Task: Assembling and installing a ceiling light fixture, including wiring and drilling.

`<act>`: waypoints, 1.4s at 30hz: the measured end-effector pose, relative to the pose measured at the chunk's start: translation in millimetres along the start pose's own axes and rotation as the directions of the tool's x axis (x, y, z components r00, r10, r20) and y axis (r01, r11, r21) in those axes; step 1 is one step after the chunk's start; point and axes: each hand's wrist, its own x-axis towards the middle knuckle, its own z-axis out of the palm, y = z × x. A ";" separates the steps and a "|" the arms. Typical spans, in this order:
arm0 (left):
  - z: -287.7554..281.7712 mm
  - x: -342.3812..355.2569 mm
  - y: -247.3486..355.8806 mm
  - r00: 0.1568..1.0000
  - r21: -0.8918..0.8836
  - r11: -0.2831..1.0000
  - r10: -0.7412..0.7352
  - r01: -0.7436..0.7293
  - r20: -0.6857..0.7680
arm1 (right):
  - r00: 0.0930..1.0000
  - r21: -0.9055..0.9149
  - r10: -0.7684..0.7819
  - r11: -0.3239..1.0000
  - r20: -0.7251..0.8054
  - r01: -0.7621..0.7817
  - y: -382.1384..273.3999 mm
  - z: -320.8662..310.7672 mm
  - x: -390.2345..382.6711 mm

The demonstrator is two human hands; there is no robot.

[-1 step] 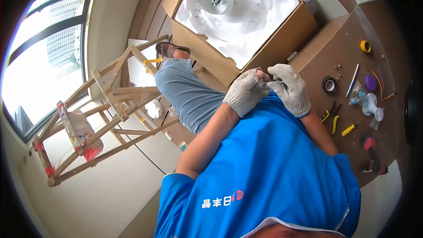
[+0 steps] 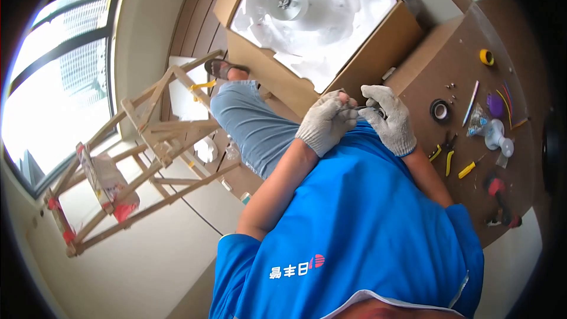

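My left hand (image 2: 328,121), in a pale knitted work glove with some bare fingertips showing, is closed in a pinch in front of my blue shirt. Facing it, my right hand (image 2: 391,119), in a matching glove, is closed with its fingers bent. A small dark, thin piece (image 2: 371,110) lies between the two hands at the fingertips; it is too small to name. Just beyond the hands stands an open cardboard box (image 2: 260,62), lined with white foam. Inside it sits a pale lamp-like fitting (image 2: 287,3) with a round centre, wrapped in clear plastic.
On the brown surface at right lie black tape (image 2: 440,110), yellow tape (image 2: 486,57), yellow-handled pliers (image 2: 450,159), a yellow screwdriver (image 2: 466,170), a pen (image 2: 471,103), coloured wires (image 2: 507,103) and a red-black tool (image 2: 497,192). A wooden stepladder (image 2: 159,147) stands at left by the window.
The whole view has shifted slightly. My hands stay together in nearly the same pose, with the small dark piece still between them.
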 end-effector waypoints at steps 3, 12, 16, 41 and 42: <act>-12.9 8.6 20.8 0.999 0.038 0.999 0.011 -0.013 0.035 | 0.925 0.101 0.275 0.961 -0.262 -0.257 17.7 -8.7 -26.4; -45.7 36.9 74.3 0.992 0.227 0.971 -0.098 0.079 0.075 | -0.238 0.284 0.180 0.791 -0.954 -0.542 59.0 -98.4 -205.4; -33.8 47.3 78.8 0.971 0.180 0.978 -0.136 0.100 0.197 | -0.430 0.268 0.066 0.863 -0.900 -0.428 73.2 -202.2 -265.8; -135.1 54.0 130.0 0.995 -0.127 0.991 0.056 -0.044 0.088 | 0.706 0.218 0.294 0.955 -0.644 -0.200 -61.7 -133.8 -42.1; -146.1 61.7 137.0 0.993 -0.138 0.988 0.079 -0.066 0.089 | 0.740 0.220 0.317 0.948 -0.594 -0.229 -45.0 -97.4 -13.2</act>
